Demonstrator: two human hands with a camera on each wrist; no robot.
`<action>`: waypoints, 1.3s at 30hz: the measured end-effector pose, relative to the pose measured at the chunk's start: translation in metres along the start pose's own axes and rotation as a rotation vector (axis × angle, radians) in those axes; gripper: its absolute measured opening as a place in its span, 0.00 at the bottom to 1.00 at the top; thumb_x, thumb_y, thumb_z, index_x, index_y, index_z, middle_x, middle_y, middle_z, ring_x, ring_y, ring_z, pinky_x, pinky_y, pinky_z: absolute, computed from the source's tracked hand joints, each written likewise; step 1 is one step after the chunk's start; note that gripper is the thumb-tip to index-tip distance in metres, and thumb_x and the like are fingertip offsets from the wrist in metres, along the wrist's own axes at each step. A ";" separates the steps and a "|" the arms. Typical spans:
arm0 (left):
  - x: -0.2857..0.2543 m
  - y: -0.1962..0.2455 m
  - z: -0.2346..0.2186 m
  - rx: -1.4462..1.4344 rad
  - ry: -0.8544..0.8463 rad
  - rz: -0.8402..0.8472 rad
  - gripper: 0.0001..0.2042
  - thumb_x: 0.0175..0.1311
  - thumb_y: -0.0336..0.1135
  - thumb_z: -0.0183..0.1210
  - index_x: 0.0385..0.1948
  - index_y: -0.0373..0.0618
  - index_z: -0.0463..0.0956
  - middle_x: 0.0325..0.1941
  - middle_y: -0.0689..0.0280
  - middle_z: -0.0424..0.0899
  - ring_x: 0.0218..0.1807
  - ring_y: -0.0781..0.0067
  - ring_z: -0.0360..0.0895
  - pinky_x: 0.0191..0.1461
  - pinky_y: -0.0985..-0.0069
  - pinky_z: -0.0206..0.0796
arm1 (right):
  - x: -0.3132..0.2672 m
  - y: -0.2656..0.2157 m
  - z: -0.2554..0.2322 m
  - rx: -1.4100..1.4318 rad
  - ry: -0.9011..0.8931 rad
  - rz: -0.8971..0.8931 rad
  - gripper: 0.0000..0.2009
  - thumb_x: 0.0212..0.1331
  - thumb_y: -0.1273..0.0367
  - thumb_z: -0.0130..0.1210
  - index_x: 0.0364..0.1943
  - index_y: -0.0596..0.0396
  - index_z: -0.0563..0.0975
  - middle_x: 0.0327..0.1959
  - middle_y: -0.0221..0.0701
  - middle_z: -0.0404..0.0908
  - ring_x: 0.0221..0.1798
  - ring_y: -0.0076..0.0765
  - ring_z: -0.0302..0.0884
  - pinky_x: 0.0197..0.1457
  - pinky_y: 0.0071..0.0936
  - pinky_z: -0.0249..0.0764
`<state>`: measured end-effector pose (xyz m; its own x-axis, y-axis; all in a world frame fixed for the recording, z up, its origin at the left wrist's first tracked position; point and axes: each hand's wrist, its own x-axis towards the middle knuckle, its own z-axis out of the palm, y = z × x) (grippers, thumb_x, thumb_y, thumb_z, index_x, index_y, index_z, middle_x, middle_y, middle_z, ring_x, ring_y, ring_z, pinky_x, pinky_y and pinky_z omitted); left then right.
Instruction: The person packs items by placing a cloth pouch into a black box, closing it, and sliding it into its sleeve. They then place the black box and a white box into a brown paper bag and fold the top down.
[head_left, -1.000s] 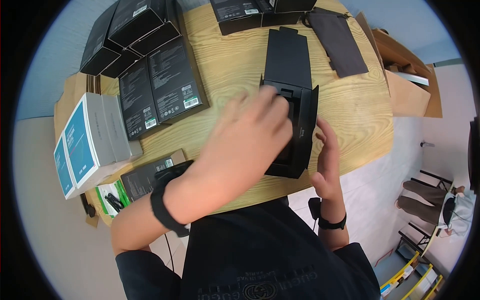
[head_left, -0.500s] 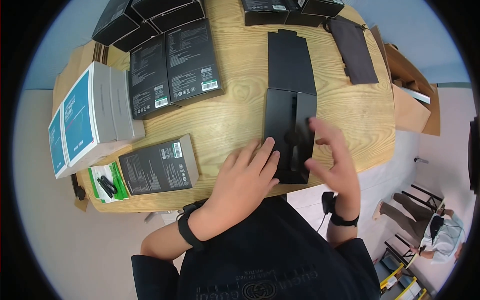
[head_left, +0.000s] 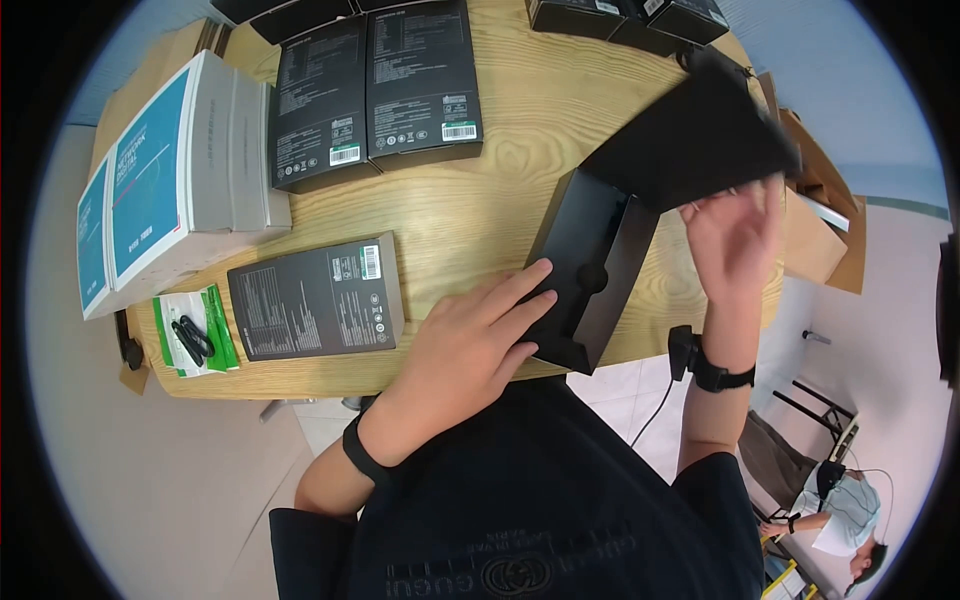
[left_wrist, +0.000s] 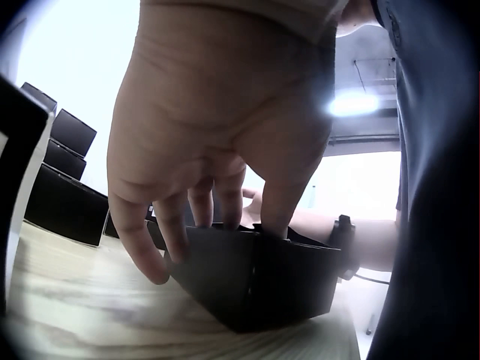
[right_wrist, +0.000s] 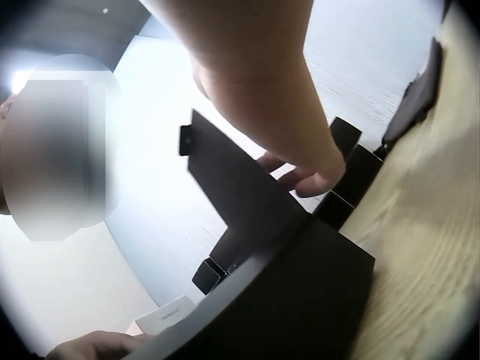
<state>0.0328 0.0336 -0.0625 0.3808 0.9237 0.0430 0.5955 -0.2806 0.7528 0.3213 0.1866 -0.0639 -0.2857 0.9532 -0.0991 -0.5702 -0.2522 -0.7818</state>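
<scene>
A long black box (head_left: 588, 262) lies slanted near the table's front edge, its inside exposed, with a round-notched dark insert along it. Its hinged lid (head_left: 690, 135) is raised and blurred, tilting to the far right. My left hand (head_left: 462, 335) rests on the box's near left side, its fingers spread fairly straight. In the left wrist view, the fingertips (left_wrist: 175, 251) reach down over the top edge of the box (left_wrist: 247, 277). My right hand (head_left: 738, 235), palm up and fingers extended, touches the lid from below. The right wrist view shows its fingertips (right_wrist: 311, 184) behind the lid (right_wrist: 240, 176).
Left on the table are a closed black box (head_left: 315, 300), a green-white packet with a black cable (head_left: 190, 335), blue-white boxes (head_left: 150, 200) and stacked black boxes (head_left: 370, 90). More black boxes (head_left: 630, 20) stand at the back; a cardboard carton (head_left: 820, 240) sits at right.
My left hand has come off the box's interior to its left side. The right hand has moved right and away from me to the lid, which has swung right; the box has turned.
</scene>
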 end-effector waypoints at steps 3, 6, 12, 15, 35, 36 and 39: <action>-0.001 -0.003 0.002 -0.070 0.006 -0.002 0.25 0.58 0.30 0.69 0.60 0.43 0.78 0.76 0.62 0.71 0.67 0.52 0.76 0.65 0.61 0.71 | -0.036 -0.008 0.038 -0.496 -0.321 -0.285 0.33 0.74 0.41 0.45 0.60 0.60 0.77 0.60 0.47 0.78 0.64 0.50 0.74 0.69 0.41 0.68; -0.001 -0.007 0.003 -0.049 0.014 0.033 0.23 0.62 0.30 0.66 0.61 0.43 0.77 0.78 0.64 0.67 0.58 0.56 0.80 0.55 0.64 0.71 | -0.068 -0.013 0.077 -1.061 -0.428 -0.300 0.31 0.48 0.47 0.73 0.51 0.54 0.81 0.64 0.46 0.75 0.73 0.58 0.64 0.74 0.56 0.59; -0.006 -0.014 0.003 -0.004 -0.049 0.043 0.25 0.60 0.31 0.66 0.62 0.41 0.76 0.78 0.64 0.67 0.52 0.56 0.80 0.54 0.62 0.72 | -0.087 0.031 0.081 -1.541 -0.596 -0.194 0.30 0.41 0.58 0.79 0.52 0.49 0.81 0.67 0.39 0.73 0.74 0.59 0.65 0.73 0.57 0.60; -0.011 -0.012 0.005 -0.017 -0.019 0.069 0.26 0.60 0.31 0.67 0.62 0.39 0.75 0.78 0.59 0.66 0.54 0.55 0.80 0.54 0.63 0.73 | -0.092 0.036 0.085 -1.608 -0.535 -0.167 0.30 0.42 0.60 0.77 0.54 0.49 0.81 0.67 0.38 0.72 0.75 0.56 0.64 0.73 0.59 0.60; -0.063 0.000 -0.074 0.181 0.051 0.101 0.21 0.50 0.29 0.71 0.49 0.45 0.83 0.63 0.58 0.78 0.72 0.46 0.67 0.73 0.44 0.59 | -0.098 0.050 0.089 -1.731 -0.567 -0.203 0.31 0.40 0.65 0.77 0.56 0.45 0.83 0.67 0.38 0.73 0.76 0.58 0.63 0.78 0.67 0.57; -0.062 0.002 -0.080 0.207 0.049 0.074 0.20 0.51 0.29 0.71 0.50 0.45 0.83 0.64 0.58 0.78 0.73 0.45 0.66 0.74 0.44 0.57 | -0.098 0.050 0.088 -1.731 -0.565 -0.203 0.31 0.40 0.65 0.77 0.56 0.45 0.83 0.67 0.38 0.73 0.76 0.58 0.63 0.78 0.67 0.57; -0.067 -0.006 -0.088 0.295 0.074 0.005 0.20 0.52 0.29 0.70 0.50 0.46 0.83 0.65 0.58 0.77 0.75 0.43 0.65 0.75 0.43 0.55 | -0.100 0.052 0.086 -1.701 -0.556 -0.177 0.29 0.41 0.66 0.76 0.56 0.44 0.84 0.68 0.38 0.72 0.77 0.58 0.61 0.79 0.67 0.54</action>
<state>-0.0584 -0.0040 -0.0126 0.3383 0.9355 0.1020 0.7777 -0.3389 0.5295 0.2545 0.0636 -0.0415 -0.7183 0.6948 -0.0360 0.6132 0.6078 -0.5045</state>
